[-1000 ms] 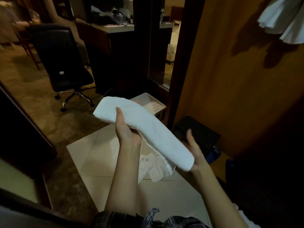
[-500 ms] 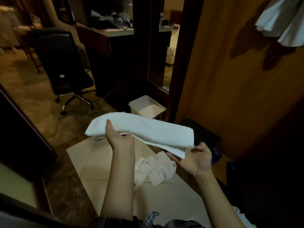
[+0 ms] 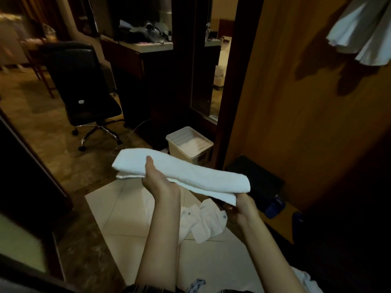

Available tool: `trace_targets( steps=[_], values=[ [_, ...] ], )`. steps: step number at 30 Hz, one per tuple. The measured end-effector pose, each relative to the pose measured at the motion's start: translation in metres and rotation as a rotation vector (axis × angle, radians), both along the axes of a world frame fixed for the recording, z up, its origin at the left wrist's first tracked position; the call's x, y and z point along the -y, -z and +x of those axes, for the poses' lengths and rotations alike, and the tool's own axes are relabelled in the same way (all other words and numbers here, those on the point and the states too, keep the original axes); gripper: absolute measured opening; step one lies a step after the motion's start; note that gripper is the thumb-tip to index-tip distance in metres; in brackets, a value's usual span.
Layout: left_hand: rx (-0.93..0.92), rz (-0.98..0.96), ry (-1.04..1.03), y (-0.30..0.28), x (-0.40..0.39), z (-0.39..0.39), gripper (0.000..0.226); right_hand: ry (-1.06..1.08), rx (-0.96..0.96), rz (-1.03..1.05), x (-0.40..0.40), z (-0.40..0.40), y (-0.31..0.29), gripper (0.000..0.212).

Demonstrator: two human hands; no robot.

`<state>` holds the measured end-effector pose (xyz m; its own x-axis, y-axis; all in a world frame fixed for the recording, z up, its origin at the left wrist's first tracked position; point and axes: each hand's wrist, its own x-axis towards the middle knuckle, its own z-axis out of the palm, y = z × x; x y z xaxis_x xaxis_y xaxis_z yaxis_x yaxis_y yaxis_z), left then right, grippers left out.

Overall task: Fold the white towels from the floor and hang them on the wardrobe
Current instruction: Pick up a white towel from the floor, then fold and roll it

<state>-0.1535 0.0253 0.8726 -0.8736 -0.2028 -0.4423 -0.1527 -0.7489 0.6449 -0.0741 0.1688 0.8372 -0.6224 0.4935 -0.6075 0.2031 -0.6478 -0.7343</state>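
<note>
A folded white towel (image 3: 190, 174) lies as a long band across both my hands, held level above the floor. My left hand (image 3: 157, 180) grips its left part, thumb on top and fingers underneath. My right hand (image 3: 241, 206) holds the right end from below, fingers curled under the fold. Below them a crumpled white cloth (image 3: 203, 220) lies on the pale floor tiles. White towels (image 3: 364, 32) hang at the top right against the brown wardrobe door (image 3: 306, 106).
A white plastic bin (image 3: 190, 144) stands by the door frame, with a dark box (image 3: 258, 180) and blue slippers (image 3: 275, 206) to its right. A black office chair (image 3: 84, 92) and a dark desk (image 3: 137, 60) stand further back.
The towel has swung from a steep slant to nearly level. My right hand closed under its right end, and both hands sank lower in view.
</note>
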Motion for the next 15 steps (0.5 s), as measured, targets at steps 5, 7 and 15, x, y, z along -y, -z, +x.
trace_targets(
  steps=[5,7,15],
  values=[
    [-0.069,-0.236,-0.023,-0.002,-0.011,0.008,0.043,0.187,0.132,-0.363,0.002,-0.011,0.019,0.013],
    [-0.073,-0.313,-0.040,0.001,-0.013,0.009,0.045,0.256,0.125,-0.429,0.005,-0.014,0.019,0.009],
    [0.083,-0.345,-0.103,0.023,-0.006,0.008,0.040,0.277,0.115,-0.671,0.023,-0.018,0.027,0.019]
  ],
)
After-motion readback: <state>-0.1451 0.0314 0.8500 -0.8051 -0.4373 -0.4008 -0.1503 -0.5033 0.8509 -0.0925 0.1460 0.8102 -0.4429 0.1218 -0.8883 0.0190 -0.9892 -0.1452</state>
